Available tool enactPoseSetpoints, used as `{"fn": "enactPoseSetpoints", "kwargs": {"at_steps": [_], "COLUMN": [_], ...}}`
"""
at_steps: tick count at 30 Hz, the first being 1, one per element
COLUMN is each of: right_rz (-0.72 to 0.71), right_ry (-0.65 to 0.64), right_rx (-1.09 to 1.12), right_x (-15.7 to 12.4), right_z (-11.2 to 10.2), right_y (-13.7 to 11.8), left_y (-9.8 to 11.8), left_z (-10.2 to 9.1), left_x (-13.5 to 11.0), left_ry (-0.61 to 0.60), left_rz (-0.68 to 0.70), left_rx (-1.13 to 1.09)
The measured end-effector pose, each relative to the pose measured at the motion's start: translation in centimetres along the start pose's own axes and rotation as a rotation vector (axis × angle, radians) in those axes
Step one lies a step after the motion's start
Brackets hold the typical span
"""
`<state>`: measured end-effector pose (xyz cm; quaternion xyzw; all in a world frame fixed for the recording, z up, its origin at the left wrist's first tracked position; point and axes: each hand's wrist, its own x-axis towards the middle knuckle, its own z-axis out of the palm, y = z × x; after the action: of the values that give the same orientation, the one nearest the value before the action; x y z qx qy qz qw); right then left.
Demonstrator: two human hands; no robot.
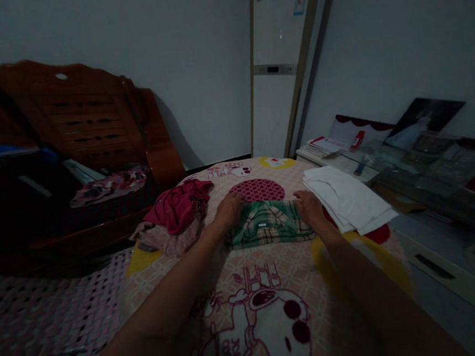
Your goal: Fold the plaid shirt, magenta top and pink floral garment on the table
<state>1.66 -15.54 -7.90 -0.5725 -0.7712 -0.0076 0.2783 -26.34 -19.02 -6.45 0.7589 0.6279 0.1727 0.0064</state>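
Note:
A folded green plaid garment (268,223) lies on a pink cartoon-printed blanket (251,287). My left hand (229,211) rests on the garment's left end and my right hand (309,208) on its right end. Both hands lie curled over the cloth edges, fingers pressing down on it. A heap of crumpled dark pink clothes (179,208) sits just left of my left hand. A folded white cloth (347,197) lies just right of my right hand.
A dark wooden bench (81,153) with clothes and items stands at the left. A tall white air conditioner (279,63) stands in the corner. A low glass-topped cabinet (421,184) with papers and a framed picture runs along the right wall.

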Motion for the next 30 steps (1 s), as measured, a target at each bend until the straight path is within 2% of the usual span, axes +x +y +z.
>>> {"fn": "enactPoseSetpoints", "kwargs": {"at_steps": [3,5,10,13,16,18,21,24,30], "right_rz": [-0.061,-0.095,0.028,0.089,0.126,0.092,-0.124,-0.33,-0.448], "right_ry": [-0.137,-0.206,-0.208,-0.22,-0.236,-0.221,-0.251,-0.358,-0.409], "right_rx": [0.246,0.412,0.626,0.707,0.77,0.776,0.722,0.622,0.4], "right_x": [-1.5,-2.3,-3.1,-3.2,-3.4,-3.7,-4.0,-4.2,-4.3], "right_z": [-0.4,-0.4,0.6,1.2,1.2,0.8,-0.1,-0.8,-0.7], "right_y": [-0.9,-1.3,-0.8,0.0,0.4,0.4,0.0,-0.1,0.2], "left_y": [1.1,1.4,0.4,0.1,0.4,0.8,1.1,1.3,1.3], "left_z": [0.2,1.0,3.2,3.1,2.1,1.3,0.7,0.7,1.2], "left_x": [-1.0,-1.6,-2.0,-2.2,-2.5,-2.9,-3.3,-3.5,-3.5], "left_ry": [-0.058,-0.1,-0.095,-0.096,-0.079,-0.095,-0.144,-0.18,-0.152], "left_rz": [0.143,0.189,0.174,0.223,0.298,0.338,0.392,0.422,0.383], "left_rx": [-0.282,-0.433,-0.689,-0.76,-0.719,-0.624,-0.447,-0.336,-0.295]}}
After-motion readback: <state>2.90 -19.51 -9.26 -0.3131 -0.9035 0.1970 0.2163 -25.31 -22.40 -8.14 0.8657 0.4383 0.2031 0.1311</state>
